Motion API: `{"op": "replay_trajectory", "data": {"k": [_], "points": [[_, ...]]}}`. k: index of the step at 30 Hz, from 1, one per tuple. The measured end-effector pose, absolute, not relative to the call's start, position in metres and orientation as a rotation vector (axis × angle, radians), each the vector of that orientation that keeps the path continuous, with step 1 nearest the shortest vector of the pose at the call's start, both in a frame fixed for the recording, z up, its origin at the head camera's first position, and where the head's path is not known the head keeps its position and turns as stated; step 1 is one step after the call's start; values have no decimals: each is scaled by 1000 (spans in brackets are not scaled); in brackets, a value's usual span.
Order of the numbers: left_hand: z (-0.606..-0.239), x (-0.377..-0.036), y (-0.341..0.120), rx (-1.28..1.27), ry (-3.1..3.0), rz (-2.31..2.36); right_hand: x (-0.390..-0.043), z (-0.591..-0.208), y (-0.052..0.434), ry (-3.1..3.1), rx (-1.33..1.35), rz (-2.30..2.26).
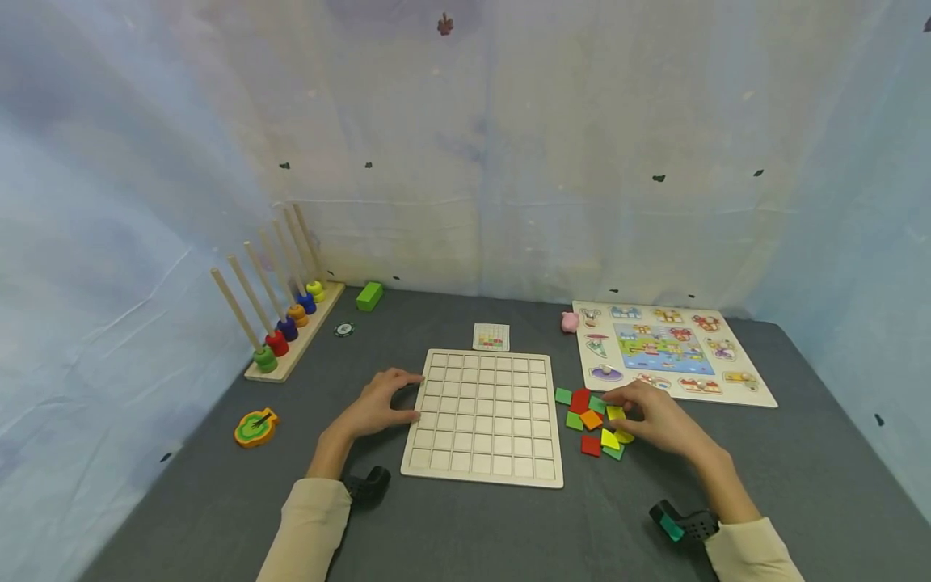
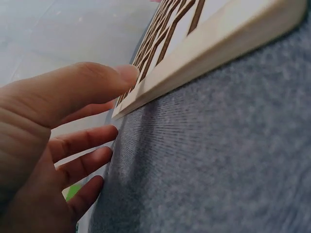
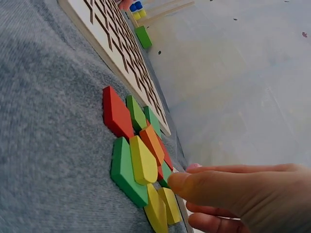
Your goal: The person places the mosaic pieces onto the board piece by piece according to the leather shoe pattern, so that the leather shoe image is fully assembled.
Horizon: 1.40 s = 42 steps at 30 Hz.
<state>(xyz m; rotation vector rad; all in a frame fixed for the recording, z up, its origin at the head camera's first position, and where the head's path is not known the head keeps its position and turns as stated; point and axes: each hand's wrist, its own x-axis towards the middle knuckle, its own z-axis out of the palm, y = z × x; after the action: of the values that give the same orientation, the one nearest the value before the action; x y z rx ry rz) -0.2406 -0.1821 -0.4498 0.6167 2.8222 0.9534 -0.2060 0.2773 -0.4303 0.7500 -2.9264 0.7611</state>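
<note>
A pale wooden board [image 1: 483, 418] with a grid of square recesses lies flat on the table. My left hand [image 1: 372, 406] is at its left edge; in the left wrist view the thumb [image 2: 127, 75] is at the board's rim, the other fingers extended and spread. Right of the board is a loose cluster of small tiles, including a red tile [image 1: 591, 446], an orange tile [image 1: 592, 419], a green tile [image 3: 127, 172] and a yellow tile [image 3: 143, 160]. Over the cluster's right side is my right hand [image 1: 658, 418], fingers loosely bent; I see no tile held.
Behind the board lies a small pattern card [image 1: 490, 337]. Back right are a picture puzzle board [image 1: 749, 388] and pink piece [image 1: 570, 322]. Leftward stand a peg rack [image 1: 294, 356] with colored rings, a green block [image 1: 369, 296], a round chip [image 1: 344, 329] and a tree-like toy [image 1: 256, 428].
</note>
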Motion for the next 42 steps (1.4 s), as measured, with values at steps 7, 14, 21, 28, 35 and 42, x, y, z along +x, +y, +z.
{"op": "replay_trajectory", "data": {"k": [7,14,21,28,35,42], "points": [[-450,-242,-183,606,2795,934,-205,-427,279,-2985,769,867],[-450,-243,-183,578,2772,960,-203,-427,276,-3047,855,1033],[-449,-242,-184,603,2767,968,-202,-426,275,-3055,870,1026],[-449,-242,-183,596,2773,958,-202,-424,266,-2987,979,1220],[-452,-242,-183,610,2781,955,-209,-417,228,-2855,1136,1322],[-453,-243,-183,622,2779,949,-219,-426,168,-2799,1216,1457]]}}
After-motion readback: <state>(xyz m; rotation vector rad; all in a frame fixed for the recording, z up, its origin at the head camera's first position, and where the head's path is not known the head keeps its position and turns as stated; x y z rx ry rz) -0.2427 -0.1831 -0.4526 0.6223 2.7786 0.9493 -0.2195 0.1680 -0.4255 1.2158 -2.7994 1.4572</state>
